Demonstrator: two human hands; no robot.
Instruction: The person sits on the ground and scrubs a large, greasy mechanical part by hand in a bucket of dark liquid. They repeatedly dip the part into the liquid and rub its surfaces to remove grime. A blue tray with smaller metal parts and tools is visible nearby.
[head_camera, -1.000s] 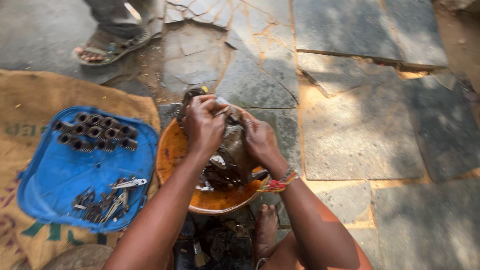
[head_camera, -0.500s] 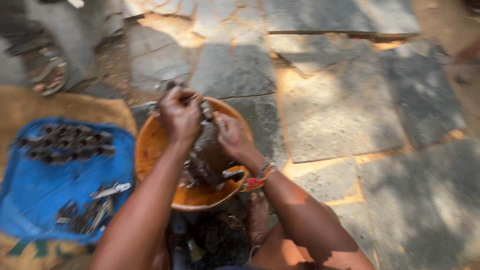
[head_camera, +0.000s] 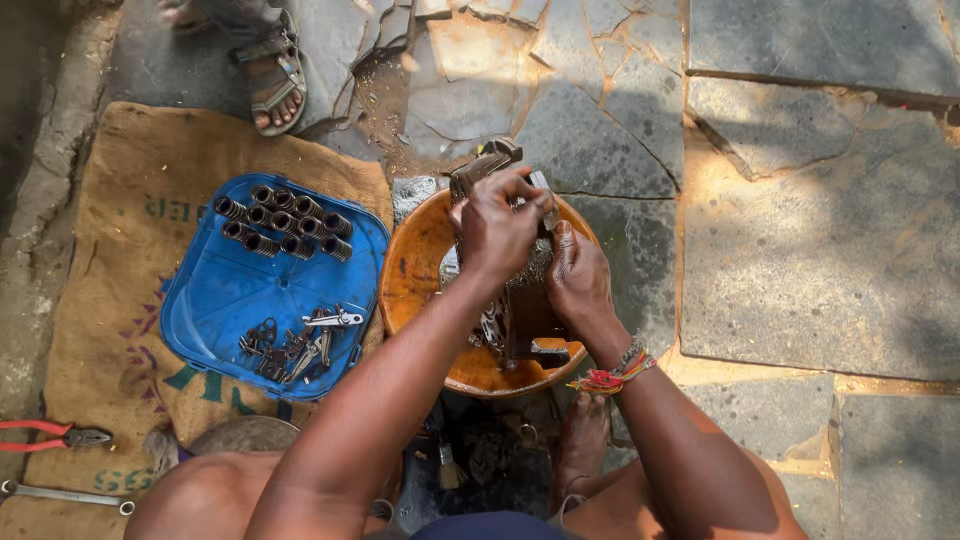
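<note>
Both hands work one greasy metal part (head_camera: 525, 300) over the orange basin (head_camera: 415, 270). Left hand (head_camera: 497, 225) sits on top, fingers curled tight round the part's upper end. Right hand (head_camera: 578, 280) cups its side, fingers wrapped against it, wrist with a coloured thread band.

Part stands in the basin, rising just past the far rim. Long axis runs near-to-far, tilted up; the far end points away from the person, toward the stone paving. Exact shape is hard to read under the fingers, probably a block-like engine casting.

To do the step well: keep the lower end braced on the basin floor, steady with the right, turn or scrub with the left, keep drips inside the basin.

Blue tray (head_camera: 215, 300) lies to the left on sacking, holding springs (head_camera: 285, 222) and small fittings (head_camera: 300, 345).
</note>
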